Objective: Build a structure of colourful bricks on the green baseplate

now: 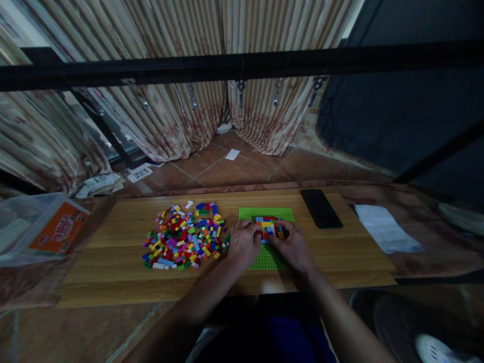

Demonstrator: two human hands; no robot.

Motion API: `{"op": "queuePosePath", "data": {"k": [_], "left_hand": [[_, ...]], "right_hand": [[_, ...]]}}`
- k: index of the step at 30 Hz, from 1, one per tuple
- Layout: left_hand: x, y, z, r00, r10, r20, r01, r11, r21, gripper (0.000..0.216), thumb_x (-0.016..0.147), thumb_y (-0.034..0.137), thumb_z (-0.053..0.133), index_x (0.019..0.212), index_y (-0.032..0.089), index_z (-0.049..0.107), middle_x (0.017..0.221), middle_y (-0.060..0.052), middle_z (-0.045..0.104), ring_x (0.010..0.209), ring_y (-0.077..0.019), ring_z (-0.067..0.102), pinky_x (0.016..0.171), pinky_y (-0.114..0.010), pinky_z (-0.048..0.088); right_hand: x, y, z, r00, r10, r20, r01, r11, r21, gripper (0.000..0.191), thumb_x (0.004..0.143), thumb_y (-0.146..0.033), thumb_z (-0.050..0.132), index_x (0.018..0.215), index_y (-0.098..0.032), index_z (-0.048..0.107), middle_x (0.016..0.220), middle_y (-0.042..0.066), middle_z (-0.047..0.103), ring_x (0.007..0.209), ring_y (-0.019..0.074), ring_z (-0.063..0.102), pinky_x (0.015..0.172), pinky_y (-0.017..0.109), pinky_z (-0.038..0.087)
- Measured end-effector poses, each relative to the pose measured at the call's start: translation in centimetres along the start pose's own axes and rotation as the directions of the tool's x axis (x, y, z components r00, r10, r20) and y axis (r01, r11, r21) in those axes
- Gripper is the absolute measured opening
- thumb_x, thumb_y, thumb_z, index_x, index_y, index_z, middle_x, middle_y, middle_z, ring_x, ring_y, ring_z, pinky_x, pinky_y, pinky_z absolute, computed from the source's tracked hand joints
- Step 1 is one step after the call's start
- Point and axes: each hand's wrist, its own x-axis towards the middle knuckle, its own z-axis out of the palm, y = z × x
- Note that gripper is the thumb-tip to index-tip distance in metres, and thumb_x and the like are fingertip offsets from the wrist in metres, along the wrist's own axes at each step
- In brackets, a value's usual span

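Note:
A block of colourful toy bricks (269,228) sits over the green studded baseplate (263,261), showing red, yellow, blue and white pieces. My left hand (244,242) is closed against its left side, fingers curled at the edge. On the opposite side, my right hand (294,245) grips the block with thumb at the near edge and fingers bent behind. Whether a loose brick is between my fingertips is too small to tell. To the left of my left hand lies a wide pile of loose bricks (183,241) in many colours.
The wooden board (124,282) carries everything, with a black phone (321,208) at its right. A clear plastic bin (22,222) with an orange label stands left. Papers (385,227) lie off the right end. A dark metal bar (227,65) crosses beyond the board, before curtains.

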Motion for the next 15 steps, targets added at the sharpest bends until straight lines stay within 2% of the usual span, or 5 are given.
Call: {"op": "queuePosePath", "data": {"k": [7, 15], "left_hand": [[0.9, 0.3, 0.4, 0.993, -0.115, 0.038, 0.119, 0.982, -0.148, 0.013, 0.077, 0.017, 0.064, 0.086, 0.022, 0.072, 0.093, -0.003, 0.065, 0.091, -0.0179, 0.061, 0.09, -0.034, 0.049], [1.3, 0.5, 0.6, 0.988, -0.133, 0.084, 0.143, 0.98, -0.138, 0.012, 0.076, 0.015, 0.064, 0.079, 0.022, 0.073, 0.092, -0.003, 0.066, 0.089, -0.017, 0.062, 0.091, -0.034, 0.049]], "right_hand": [[0.5, 0.1, -0.2, 1.0, 0.02, 0.023, -0.02, 1.0, 0.009, 0.039, 0.07, -0.041, 0.068, 0.105, -0.023, 0.065, 0.106, 0.008, 0.065, 0.099, 0.0253, 0.061, 0.09, 0.043, 0.047], [0.7, 0.4, -0.1, 0.998, 0.032, 0.05, -0.033, 0.999, 0.01, 0.041, 0.07, -0.041, 0.07, 0.106, -0.021, 0.065, 0.106, 0.008, 0.065, 0.099, 0.0255, 0.061, 0.091, 0.044, 0.047]]}}
